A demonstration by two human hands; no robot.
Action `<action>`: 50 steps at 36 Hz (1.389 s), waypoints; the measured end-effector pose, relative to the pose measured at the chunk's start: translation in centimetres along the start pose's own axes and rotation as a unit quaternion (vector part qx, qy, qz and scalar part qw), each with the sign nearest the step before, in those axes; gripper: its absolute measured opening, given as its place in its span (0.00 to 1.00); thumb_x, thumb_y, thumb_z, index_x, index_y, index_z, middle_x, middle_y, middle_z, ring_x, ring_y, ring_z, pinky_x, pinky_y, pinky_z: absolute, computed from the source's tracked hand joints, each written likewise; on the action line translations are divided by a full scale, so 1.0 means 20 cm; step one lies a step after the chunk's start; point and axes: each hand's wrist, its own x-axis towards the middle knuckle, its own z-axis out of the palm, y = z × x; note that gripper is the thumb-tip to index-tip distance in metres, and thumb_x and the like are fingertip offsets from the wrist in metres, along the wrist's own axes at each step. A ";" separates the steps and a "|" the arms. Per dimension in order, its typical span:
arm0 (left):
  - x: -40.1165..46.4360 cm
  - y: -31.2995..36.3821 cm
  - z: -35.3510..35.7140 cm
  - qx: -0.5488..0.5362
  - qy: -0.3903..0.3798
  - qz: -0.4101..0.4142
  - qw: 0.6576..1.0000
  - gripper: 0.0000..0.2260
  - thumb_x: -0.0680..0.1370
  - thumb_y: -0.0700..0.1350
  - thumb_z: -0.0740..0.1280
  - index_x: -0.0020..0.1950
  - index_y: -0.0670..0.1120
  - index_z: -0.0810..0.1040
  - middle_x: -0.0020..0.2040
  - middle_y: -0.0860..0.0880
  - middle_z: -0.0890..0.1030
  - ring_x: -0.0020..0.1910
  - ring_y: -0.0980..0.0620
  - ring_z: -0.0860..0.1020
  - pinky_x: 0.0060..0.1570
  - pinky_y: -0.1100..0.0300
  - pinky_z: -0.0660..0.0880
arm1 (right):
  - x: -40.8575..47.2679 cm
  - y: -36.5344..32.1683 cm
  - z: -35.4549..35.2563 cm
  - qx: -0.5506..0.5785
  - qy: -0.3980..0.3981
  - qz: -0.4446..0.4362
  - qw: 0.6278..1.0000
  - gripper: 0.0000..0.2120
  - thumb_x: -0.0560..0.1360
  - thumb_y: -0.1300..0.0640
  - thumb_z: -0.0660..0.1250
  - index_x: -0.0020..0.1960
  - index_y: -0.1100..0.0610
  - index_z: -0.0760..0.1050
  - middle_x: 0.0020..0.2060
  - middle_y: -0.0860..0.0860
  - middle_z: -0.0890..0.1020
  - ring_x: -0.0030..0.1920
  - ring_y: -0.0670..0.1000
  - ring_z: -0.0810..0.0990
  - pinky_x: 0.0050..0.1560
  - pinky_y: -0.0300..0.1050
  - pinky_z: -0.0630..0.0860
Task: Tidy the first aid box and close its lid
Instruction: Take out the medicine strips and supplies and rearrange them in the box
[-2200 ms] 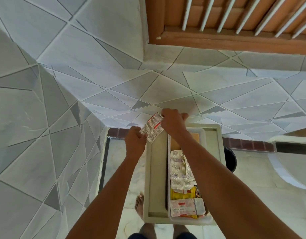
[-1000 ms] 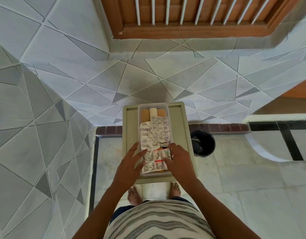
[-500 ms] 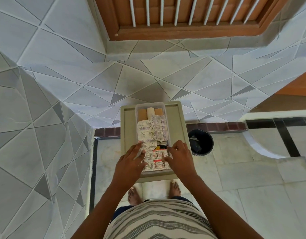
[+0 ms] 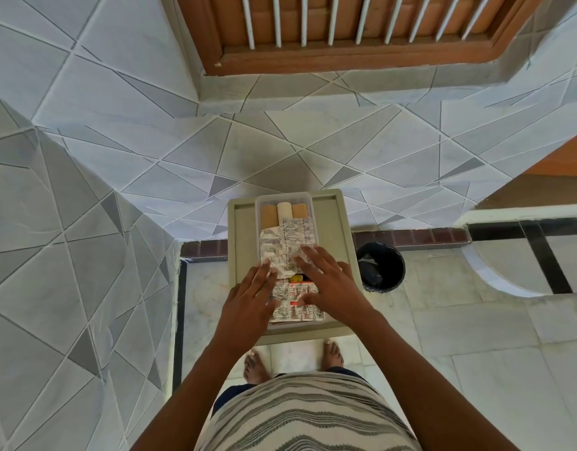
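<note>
Both hands flat, fingers spread, no grip closed on anything: left hand [image 4: 253,296] and right hand [image 4: 329,281] press blister packs [image 4: 285,247] down inside first aid box [image 4: 314,222] on worktop [image 4: 340,229], likely levelling contents for lid; lid not visible.

— What sort of place?
— A home, by the look: tiled walls [image 4: 111,131] with grey geometric lines, marble-like floor [image 4: 476,336], bare feet [image 4: 256,366] on it.
— Anything else?
— Wooden window [image 4: 345,30] with white bars above, black bin [image 4: 380,266] just beside the small table [image 4: 340,229] in the corner.
</note>
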 end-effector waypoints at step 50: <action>0.60 -0.18 -0.16 -0.242 0.017 -0.237 0.941 0.12 0.80 0.40 0.62 0.38 0.39 0.77 0.33 0.44 0.79 0.30 0.52 0.74 0.27 0.62 0.66 | 0.15 0.15 0.20 0.225 0.105 0.324 0.913 0.03 0.72 0.61 0.71 0.45 0.58 0.83 0.36 0.52 0.86 0.37 0.51 0.84 0.39 0.41 0.79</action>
